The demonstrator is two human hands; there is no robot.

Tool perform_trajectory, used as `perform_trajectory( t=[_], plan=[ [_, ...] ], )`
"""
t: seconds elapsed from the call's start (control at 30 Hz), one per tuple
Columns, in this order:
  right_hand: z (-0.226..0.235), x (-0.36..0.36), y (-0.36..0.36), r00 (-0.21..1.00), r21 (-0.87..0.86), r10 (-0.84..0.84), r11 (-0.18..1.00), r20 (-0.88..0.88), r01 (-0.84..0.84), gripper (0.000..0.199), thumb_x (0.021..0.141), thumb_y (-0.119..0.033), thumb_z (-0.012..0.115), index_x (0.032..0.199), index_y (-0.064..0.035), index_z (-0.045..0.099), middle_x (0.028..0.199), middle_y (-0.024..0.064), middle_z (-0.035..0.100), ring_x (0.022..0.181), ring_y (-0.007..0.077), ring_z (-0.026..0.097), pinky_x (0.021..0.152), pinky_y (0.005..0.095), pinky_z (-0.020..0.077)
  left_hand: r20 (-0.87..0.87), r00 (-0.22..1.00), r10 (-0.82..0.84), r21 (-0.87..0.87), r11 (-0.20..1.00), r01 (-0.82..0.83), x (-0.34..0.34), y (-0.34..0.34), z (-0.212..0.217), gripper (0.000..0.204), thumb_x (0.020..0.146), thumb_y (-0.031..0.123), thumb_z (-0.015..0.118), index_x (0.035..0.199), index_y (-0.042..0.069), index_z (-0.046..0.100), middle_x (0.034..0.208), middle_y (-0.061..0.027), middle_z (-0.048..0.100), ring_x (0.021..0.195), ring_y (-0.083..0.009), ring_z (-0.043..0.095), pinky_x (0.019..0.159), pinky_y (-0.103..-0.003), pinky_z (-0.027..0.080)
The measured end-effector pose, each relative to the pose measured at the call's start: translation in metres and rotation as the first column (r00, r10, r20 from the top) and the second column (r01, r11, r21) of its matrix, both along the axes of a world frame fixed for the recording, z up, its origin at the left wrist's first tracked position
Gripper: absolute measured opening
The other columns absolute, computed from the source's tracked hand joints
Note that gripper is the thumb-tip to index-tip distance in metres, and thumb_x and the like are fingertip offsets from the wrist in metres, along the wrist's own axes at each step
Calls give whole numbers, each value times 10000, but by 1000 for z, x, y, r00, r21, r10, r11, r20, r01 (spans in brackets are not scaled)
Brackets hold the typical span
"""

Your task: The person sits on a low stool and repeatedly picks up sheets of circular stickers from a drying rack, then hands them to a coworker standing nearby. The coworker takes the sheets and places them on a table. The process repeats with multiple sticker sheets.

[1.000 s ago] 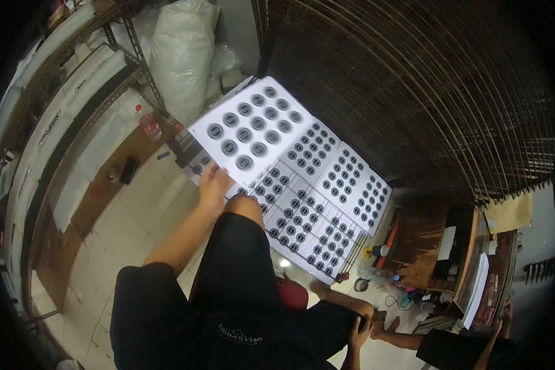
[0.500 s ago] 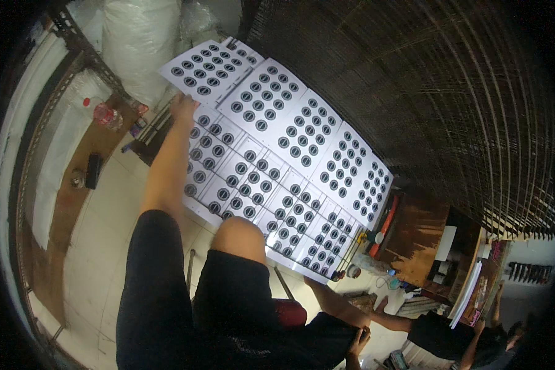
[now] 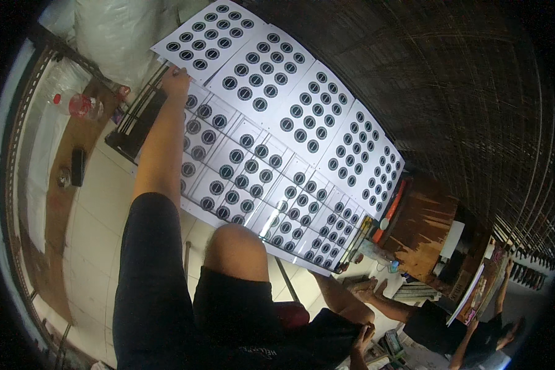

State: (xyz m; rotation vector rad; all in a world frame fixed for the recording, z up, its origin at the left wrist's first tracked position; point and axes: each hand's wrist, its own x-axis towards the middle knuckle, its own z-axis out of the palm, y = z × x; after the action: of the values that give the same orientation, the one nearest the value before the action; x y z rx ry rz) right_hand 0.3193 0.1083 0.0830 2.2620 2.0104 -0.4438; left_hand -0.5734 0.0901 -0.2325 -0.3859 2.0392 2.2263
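Note:
My left arm reaches far forward, and my left hand [image 3: 176, 79] has its fingers bent on the lower corner of the top-left white sheet [image 3: 206, 38], which is printed with black round markers. Several such sheets [image 3: 302, 117] form an upper row on a leaning board. Below them lies a grid of small marker cards [image 3: 253, 179]. My bare left knee [image 3: 234, 242] rises in front of the board. My right hand [image 3: 361, 339] rests low on dark cloth at the bottom edge; it is too small to show its fingers.
A plastic bottle with a red cap [image 3: 77, 106] and a dark phone-like object [image 3: 78, 165] lie on a wooden ledge at left. A white sack [image 3: 114, 37] stands behind. Another person sits at lower right, bare feet [image 3: 367, 288] near a wooden box [image 3: 422, 228].
My left hand has moved from the board's lower left edge up to the top-left sheet. The view has swung, so more of the board shows.

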Motion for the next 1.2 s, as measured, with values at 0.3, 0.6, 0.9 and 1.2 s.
perform_trajectory(
  t=[0.3,0.6,0.9,1.2],
  plan=[
    [1,4,6,1000,18,18,1000,3,-18,484,930,-413,363,1209,-18,391,1110,197,411,1046,338,407,915,420,306,64,998,-30,129,991,22,2,11,-17,318,786,13,577,1092,-66,546,928,-161,597,712,-204,626,584,-291,558],
    [3,-1,16,998,44,61,997,24,-62,440,936,-387,372,1187,-30,425,1103,206,440,1045,334,413,912,408,310,-14,980,-199,-436,883,173,8,-14,0,448,758,163,636,1156,-13,530,909,-152,626,799,-212,621,671,-302,505],
    [-2,-11,18,984,115,123,987,-130,-109,470,912,-386,419,1170,7,437,1079,218,414,1060,355,389,916,439,310,-189,900,-392,-406,866,292,159,-112,32,470,791,123,653,1203,-34,488,893,-94,594,787,-149,550,760,-275,443],
    [-19,13,-8,957,224,115,973,-265,-55,395,930,-328,425,1156,-5,451,1101,197,440,1045,321,397,931,405,306,50,941,-335,-175,925,338,323,-190,104,424,824,144,619,1216,47,491,936,-43,565,843,-132,516,745,-278,429]
  ],
)
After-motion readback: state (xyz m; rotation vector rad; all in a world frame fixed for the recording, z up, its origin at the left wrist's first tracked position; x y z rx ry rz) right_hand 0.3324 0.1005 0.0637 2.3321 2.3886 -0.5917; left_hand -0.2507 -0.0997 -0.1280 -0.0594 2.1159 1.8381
